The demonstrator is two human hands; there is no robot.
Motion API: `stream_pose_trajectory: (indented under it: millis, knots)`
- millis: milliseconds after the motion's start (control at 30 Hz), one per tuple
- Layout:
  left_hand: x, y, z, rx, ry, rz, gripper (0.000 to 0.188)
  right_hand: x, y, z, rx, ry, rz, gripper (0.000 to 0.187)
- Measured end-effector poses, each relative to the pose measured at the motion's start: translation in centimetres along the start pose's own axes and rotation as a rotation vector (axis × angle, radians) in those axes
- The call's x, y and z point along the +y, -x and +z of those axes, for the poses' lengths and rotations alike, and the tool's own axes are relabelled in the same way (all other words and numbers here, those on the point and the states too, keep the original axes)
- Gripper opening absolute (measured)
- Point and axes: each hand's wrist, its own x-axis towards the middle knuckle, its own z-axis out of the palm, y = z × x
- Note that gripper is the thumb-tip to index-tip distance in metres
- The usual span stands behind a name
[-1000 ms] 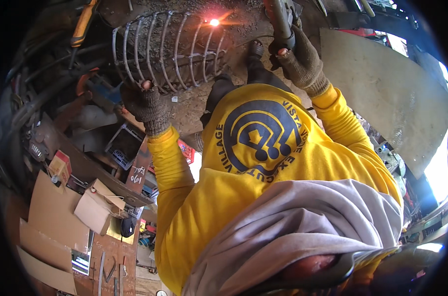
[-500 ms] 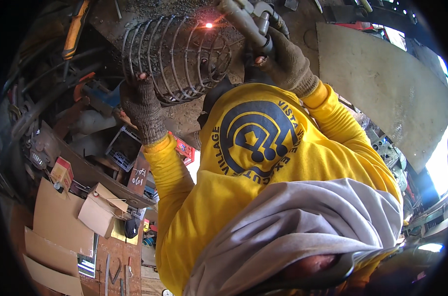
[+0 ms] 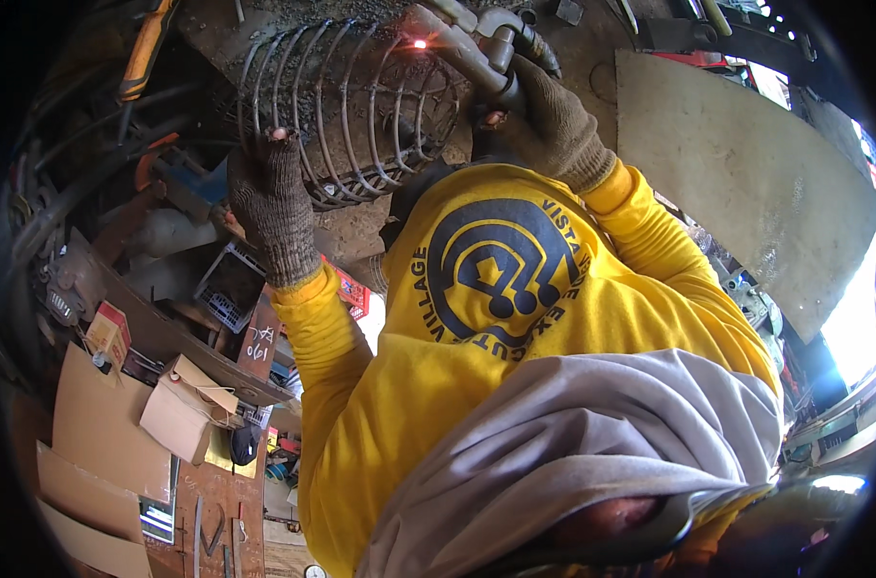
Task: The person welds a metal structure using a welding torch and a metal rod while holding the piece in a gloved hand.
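Observation:
A cylindrical cage of bent metal rods (image 3: 346, 106) lies on its side at the upper middle. My left hand (image 3: 272, 207), in a brown knit glove with the thumb tip bare, is closed on the cage's left end. My right hand (image 3: 563, 125), gloved alike, grips a thick grey tubular torch-like tool (image 3: 472, 63) by its lower end. The tool slants up to the left, over the cage's right part. Beside its upper end a small red-hot spot (image 3: 420, 43) glows at the cage's upper rods. The fingers of both hands are partly hidden.
An orange-handled tool (image 3: 147, 53) is at the upper left. A large pale sheet (image 3: 737, 183) spreads at the right. A dark plastic crate (image 3: 228, 279), an open cardboard box (image 3: 183, 409) and flat cardboard (image 3: 110, 419) are at the left, beside a brown bench top (image 3: 197, 482) with hand tools.
The torch-like tool's upper end has shifted slightly down, and the glowing spot now sits a little to the right. Both hands keep their grip. The whole view has shifted slightly.

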Motion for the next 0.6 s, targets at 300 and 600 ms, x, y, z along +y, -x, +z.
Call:
stream_pose_trajectory:
  millis: [300, 600]
  knots:
    - [0.21, 0.14, -0.09, 0.010, -0.023, 0.085, 0.051, -0.41, -0.08, -0.03, 0.012, 0.043, -0.023, 0.065]
    - [0.60, 0.39, -0.03, 0.029, -0.003, 0.092, 0.050, -0.18, -0.17, 0.40, 0.018, -0.041, -0.007, 0.061]
